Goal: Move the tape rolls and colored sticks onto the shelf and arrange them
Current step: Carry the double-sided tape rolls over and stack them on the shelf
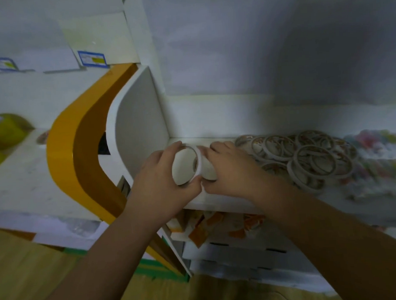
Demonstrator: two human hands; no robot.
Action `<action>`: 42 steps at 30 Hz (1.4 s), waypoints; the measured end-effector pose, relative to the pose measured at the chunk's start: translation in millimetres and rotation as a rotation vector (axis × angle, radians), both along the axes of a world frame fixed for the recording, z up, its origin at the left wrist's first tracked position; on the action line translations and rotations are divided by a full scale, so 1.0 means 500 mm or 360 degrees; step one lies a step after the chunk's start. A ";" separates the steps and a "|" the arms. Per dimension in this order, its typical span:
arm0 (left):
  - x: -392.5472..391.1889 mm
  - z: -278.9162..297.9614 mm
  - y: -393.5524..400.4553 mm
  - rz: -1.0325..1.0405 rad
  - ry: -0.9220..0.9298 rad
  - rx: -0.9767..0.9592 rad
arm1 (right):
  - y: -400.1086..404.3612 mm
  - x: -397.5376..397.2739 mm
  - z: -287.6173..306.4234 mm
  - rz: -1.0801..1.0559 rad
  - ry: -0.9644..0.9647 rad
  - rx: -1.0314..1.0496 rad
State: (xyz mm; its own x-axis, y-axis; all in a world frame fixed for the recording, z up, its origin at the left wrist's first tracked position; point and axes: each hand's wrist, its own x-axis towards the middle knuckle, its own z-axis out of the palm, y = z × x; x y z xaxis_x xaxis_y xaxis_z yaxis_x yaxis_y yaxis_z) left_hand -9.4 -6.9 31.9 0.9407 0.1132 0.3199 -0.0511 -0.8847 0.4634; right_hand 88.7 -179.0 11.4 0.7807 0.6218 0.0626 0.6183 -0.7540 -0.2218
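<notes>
At the left end of a white shelf (pixel 216 200), tight against its curved side panel (pixel 137 120), we hold a short row of white tape rolls (pixel 188 166) on edge. Our left hand (pixel 162 171) curls round the near roll, thumb below; our right hand (pixel 229 169) wraps the far end, pressing the row together. We judge this the placing step: next we must set the row down into the corner and let go without it rolling. To the right lies a loose heap of thinner patterned rolls (pixel 305 157), still to be tidied. Beyond it a blurred pastel mass (pixel 376 152) may be the sticks; we cannot tell. Below is a lower shelf with orange packets (pixel 217 225), and a wooden floor (pixel 28 279).
</notes>
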 end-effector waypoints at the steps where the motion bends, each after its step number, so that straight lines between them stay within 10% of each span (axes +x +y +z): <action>1: 0.002 0.003 -0.001 0.0008 0.0004 -0.0019 | -0.014 -0.008 0.011 -0.0033 -0.0033 0.0075; 21: -0.062 0.012 -0.037 -0.0119 0.0091 0.0042 | -0.153 -0.200 0.003 -0.0418 -0.0078 0.0533; 42: -0.418 0.015 0.467 0.0039 -0.0037 0.0045 | 0.337 -0.477 0.052 -0.0163 0.0029 0.0280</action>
State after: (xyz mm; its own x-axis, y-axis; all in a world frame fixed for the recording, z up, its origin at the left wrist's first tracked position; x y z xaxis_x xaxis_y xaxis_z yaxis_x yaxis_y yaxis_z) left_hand -218.3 226.4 39.4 0.9300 0.1268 0.3451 -0.0398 -0.8984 0.4373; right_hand -149.5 -10.4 37.5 0.8412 0.5199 0.1485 0.5352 -0.7612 -0.3662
